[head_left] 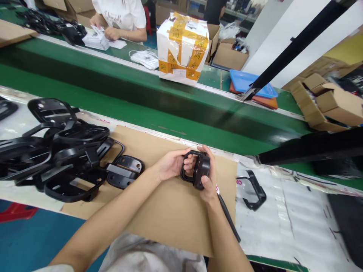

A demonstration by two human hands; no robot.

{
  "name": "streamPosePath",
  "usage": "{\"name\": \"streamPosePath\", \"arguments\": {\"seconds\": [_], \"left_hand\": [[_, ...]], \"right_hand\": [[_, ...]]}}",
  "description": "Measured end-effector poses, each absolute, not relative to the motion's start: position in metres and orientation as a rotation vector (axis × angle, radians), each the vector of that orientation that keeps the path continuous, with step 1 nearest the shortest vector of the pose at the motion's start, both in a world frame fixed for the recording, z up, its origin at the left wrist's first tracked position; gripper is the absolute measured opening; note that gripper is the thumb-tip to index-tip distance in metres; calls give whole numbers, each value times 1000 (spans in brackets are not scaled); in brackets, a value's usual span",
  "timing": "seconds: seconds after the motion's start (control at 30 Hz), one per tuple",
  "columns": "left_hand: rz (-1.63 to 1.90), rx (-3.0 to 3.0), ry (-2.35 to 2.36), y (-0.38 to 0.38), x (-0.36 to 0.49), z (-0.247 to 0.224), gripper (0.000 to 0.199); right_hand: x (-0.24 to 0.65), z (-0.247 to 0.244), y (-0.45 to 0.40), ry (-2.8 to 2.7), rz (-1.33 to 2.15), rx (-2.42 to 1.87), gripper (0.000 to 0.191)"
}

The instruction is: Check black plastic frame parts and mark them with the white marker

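Note:
Between my two hands is a black plastic bracket (202,172) with a looped frame, held up over the brown cardboard sheet (170,211). My left hand (172,164) grips the loop side, its fingers passing through the opening. On the other side, my right hand (209,177) is closed around the thicker base, thumb at its lower end. A thin black-handled tool (228,217) lies partly hidden behind my right wrist. Right of the cardboard, a similar black bracket (255,190) lies by itself on the white covering.
A heap of black brackets (76,151) covers the left of the bench. Beyond runs a green conveyor (136,102), with a taped white box (181,49) and a blue tray (252,81). A black post (297,45) slants at right. Across, another person (120,19) handles papers.

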State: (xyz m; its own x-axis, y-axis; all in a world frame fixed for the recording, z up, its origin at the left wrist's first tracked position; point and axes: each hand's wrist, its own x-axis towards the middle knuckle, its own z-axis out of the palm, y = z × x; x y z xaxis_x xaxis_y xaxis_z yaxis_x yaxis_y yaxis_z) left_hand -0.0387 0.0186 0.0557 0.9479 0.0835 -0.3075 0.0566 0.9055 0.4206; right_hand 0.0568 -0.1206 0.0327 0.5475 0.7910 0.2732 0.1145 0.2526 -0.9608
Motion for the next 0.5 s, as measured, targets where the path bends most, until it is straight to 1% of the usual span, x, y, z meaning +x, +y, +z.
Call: {"name": "streamPosePath", "arguments": {"seconds": [0.17,0.27,0.33,0.43,0.5], "left_hand": [[71,559,299,21,-41,54,32],[104,560,301,18,-41,55,37],[127,561,311,13,-39,56,41],[234,695,368,7,-36,57,47],[258,786,403,3,-34,55,54]], "right_hand": [[54,36,-119,-920,610,-1206,92],[53,38,-118,-928,517,-1242,85],[53,36,-117,-919,541,-1218,84],[54,31,-117,-872,593,-1206,88],[53,31,-116,-814,530,-1279,93]]}}
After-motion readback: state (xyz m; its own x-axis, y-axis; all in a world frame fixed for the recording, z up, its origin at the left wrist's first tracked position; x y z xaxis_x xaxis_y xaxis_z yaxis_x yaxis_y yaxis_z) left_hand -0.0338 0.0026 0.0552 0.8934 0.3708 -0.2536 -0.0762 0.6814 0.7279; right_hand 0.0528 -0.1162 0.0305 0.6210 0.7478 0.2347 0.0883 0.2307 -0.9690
